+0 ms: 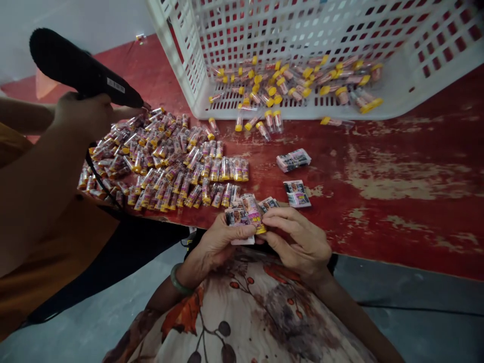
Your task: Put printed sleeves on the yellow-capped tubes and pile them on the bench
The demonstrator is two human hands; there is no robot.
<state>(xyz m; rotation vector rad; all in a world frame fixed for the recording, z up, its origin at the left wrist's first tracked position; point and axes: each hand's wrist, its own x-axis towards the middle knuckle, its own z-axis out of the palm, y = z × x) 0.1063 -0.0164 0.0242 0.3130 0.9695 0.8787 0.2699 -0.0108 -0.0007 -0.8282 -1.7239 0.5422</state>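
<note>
Close to the table's front edge, my left hand is closed on a small stack of printed labels, the thumb pressing on top. A small clear tube with a yellow cap and a printed sleeve lies upon that stack. The fingers of my right hand close on the tube's right side near its capped end. Another printed label shows partly behind my right fingers. Several sleeved tubes stretch across the table to the left of my hands.
A white plastic basket at the back holds several yellow-capped tubes. More tubes lie before it. Two bundles of labels rest on the worn red table. At left, another person's hand holds a black heat gun.
</note>
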